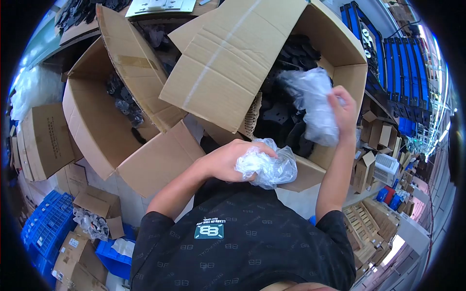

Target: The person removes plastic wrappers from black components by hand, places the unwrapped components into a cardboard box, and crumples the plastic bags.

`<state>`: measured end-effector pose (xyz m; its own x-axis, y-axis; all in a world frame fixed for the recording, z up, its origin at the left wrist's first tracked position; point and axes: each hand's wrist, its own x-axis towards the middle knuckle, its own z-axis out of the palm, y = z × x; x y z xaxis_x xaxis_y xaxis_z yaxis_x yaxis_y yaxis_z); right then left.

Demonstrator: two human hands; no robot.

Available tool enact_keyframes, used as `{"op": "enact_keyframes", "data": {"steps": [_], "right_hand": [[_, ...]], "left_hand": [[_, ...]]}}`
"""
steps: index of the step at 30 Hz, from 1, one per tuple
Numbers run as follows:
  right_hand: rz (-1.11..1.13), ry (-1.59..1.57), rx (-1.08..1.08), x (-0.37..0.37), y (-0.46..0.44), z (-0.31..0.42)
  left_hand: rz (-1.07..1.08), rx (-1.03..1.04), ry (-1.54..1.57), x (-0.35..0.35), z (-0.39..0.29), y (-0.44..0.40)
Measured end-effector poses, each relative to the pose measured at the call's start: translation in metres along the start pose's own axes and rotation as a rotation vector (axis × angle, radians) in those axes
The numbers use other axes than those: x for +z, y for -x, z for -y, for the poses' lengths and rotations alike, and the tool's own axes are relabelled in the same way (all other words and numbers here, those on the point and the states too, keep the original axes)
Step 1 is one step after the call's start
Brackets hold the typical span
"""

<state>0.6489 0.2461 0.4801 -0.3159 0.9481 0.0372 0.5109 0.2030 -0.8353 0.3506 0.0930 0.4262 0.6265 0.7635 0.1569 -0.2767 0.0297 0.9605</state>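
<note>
My left hand (pixel 233 160) is closed around a crumpled bundle of clear plastic bags (pixel 272 167), held in front of my body at the near edge of a cardboard box. Over that box (pixel 349 92), my right hand (pixel 343 107) grips another clear plastic bag (pixel 314 99), which hangs out to the left of my fingers. Dark flat parts (pixel 276 114) fill the box beneath it. They look black and have small holes; their exact kind I cannot make out. A wide cardboard flap (pixel 228 58) stands across the left side of this box.
A second open box (pixel 92 116) on the left holds small plastic-wrapped pieces (pixel 127 104). Blue crates (pixel 48 223) and a carton of plastic bags (pixel 92 223) stand lower left. Blue racks (pixel 405 72) and stacked cartons (pixel 364 172) line the right side.
</note>
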Motion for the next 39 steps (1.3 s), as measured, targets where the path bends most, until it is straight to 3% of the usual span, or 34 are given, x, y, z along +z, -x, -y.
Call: {"op": "enact_keyframes", "data": {"steps": [1,2,4,5,6,8,10,12,14,15,17,18,20,22,23,24,26,27,30,32,33,36,37,38,39], "right_hand": [[-0.077,-0.1,0.272,-0.009,0.004,-0.003],[-0.087,-0.108,0.275,-0.013,0.009,-0.007],[-0.238,0.316,-0.132,-0.019,0.013,-0.002],[-0.305,0.201,-0.187,-0.023,0.02,0.003],[-0.333,-0.143,-0.187,-0.024,0.028,0.005],[-0.41,-0.237,0.013,-0.02,0.052,0.036],[-0.224,-0.073,-0.243,-0.015,0.083,0.038],[0.342,-0.343,-0.668,0.006,0.094,0.054],[0.654,-0.175,-0.681,0.029,0.112,0.086],[0.651,-0.194,-0.689,0.035,0.122,0.087],[0.34,-0.319,-0.738,0.045,0.141,0.079],[0.344,-0.337,-0.746,0.049,0.148,0.072],[0.133,-0.348,-0.794,0.058,0.159,0.057],[0.127,-0.413,-0.793,0.071,0.169,0.043],[0.055,-0.321,-0.813,0.076,0.172,0.038],[-0.022,-0.227,-0.831,0.081,0.175,0.035],[0.076,-0.21,-0.812,0.093,0.182,0.033],[0.151,-0.164,-0.787,0.098,0.186,0.034],[0.336,-0.199,-0.768,0.115,0.201,0.045],[0.148,-0.399,-0.697,0.129,0.216,0.057],[0.124,-0.483,-0.539,0.137,0.229,0.062],[0.045,-0.309,-0.766,0.157,0.235,0.086],[0.308,-0.294,-0.788,0.166,0.241,0.096],[0.547,-0.499,-0.704,0.182,0.254,0.108],[0.579,-0.399,-0.731,0.194,0.262,0.114]], "left_hand": [[-0.021,0.053,-0.036,0.002,0.0,-0.001],[-0.01,0.046,-0.041,0.005,-0.002,-0.001],[-0.013,0.033,-0.03,0.005,-0.008,-0.004],[-0.007,0.024,-0.045,0.005,-0.008,-0.006],[-0.047,0.045,-0.017,0.008,-0.009,-0.005],[-0.086,0.007,0.084,0.016,-0.016,-0.003],[-0.225,0.068,0.249,0.031,-0.017,-0.011],[-0.183,0.042,0.356,0.049,-0.018,-0.019],[-0.171,0.054,0.438,0.076,-0.019,-0.034],[-0.081,-0.05,0.464,0.086,-0.029,-0.035],[-0.003,-0.159,0.477,0.105,-0.032,-0.037],[-0.048,-0.179,0.405,0.116,-0.024,-0.037],[-0.131,-0.201,0.327,0.135,-0.008,-0.028],[-0.272,0.009,0.494,0.152,0.007,-0.007],[-0.443,0.045,0.502,0.164,0.023,0.003],[-0.476,0.046,0.491,0.173,0.024,0.008],[-0.95,-0.065,0.551,0.19,0.024,0.017],[-1.005,-0.034,0.654,0.197,0.023,0.022],[-1.132,0.045,0.732,0.212,0.027,0.048],[-1.165,0.11,0.743,0.217,0.022,0.063],[-1.171,0.132,0.771,0.216,0.024,0.071],[-1.103,0.278,0.755,0.216,0.032,0.11],[-1.129,0.298,0.762,0.215,0.032,0.123],[-1.15,0.315,0.769,0.214,0.032,0.138],[-1.139,0.344,0.859,0.216,0.032,0.159]]}}
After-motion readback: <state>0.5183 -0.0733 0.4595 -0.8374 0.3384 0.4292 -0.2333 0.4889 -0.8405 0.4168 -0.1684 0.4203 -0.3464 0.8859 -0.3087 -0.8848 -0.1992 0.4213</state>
